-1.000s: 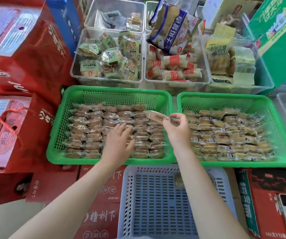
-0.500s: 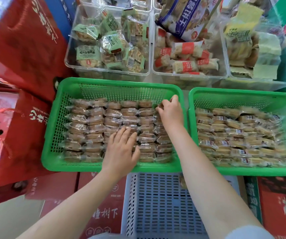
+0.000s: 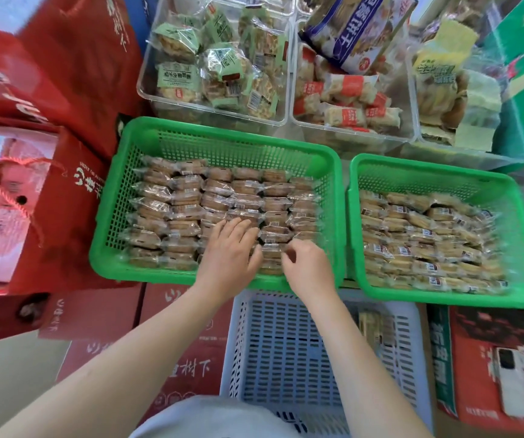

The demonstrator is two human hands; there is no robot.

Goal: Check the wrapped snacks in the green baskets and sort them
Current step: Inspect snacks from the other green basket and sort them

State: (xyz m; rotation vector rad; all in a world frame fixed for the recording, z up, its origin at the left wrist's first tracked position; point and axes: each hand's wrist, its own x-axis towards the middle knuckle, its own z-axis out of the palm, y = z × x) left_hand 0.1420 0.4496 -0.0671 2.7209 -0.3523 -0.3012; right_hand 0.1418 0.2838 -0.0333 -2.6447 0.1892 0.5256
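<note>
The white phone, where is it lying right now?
In the head view the white phone lies at the lower right, flat on a red printed carton, right of the pale slotted basket and below the right green basket.

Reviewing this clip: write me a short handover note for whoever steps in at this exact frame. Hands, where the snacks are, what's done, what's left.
Left hand: fingers straight, resting flat on the wrapped snacks in the left green basket.
Right hand: over the same basket's near right corner, fingers curled at a wrapper edge; blurred, so a firm pinch is unclear.
Right green basket: full of rowed snacks, untouched by either hand.
Pale basket in front: holds one packet, otherwise little is visible.
Done: both green baskets are laid in rows.
Left: continue checking the left basket, then the right.
</note>
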